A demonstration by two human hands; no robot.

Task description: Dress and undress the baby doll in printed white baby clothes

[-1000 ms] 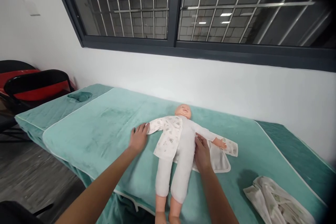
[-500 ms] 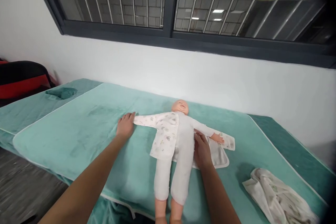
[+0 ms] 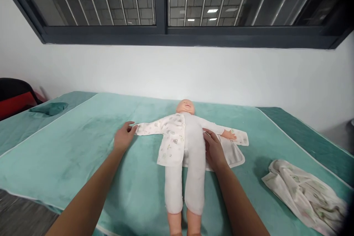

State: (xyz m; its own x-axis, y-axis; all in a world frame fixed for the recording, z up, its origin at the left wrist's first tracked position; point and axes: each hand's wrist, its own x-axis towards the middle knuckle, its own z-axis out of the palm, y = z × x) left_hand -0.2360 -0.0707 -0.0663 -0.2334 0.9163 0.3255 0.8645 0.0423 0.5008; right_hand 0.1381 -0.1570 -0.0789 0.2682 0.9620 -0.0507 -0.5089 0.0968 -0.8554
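A baby doll (image 3: 193, 140) in a white body suit lies on its back, head toward the wall. A white printed baby jacket (image 3: 173, 143) covers its side nearer my left hand, with that arm inside the sleeve. The jacket's other half lies spread beneath the doll, and its other sleeve (image 3: 242, 137) is flat under the doll's bare hand. My left hand (image 3: 124, 137) pinches the cuff of the worn sleeve. My right hand (image 3: 215, 150) is closed against the doll's side, fingers bent together at its waist; part of the grip is hidden.
A crumpled white printed cloth (image 3: 306, 195) lies at the right on the green bed cover (image 3: 83, 147). A dark green folded piece (image 3: 49, 108) is at the far left, near a red and black chair (image 3: 16, 97). Behind the bed are a white wall and a barred window (image 3: 163, 37).
The camera view has levelled and shifted. My left fingers have gone from lying over the cuff to pinching its end. My right hand remains at the doll's side.
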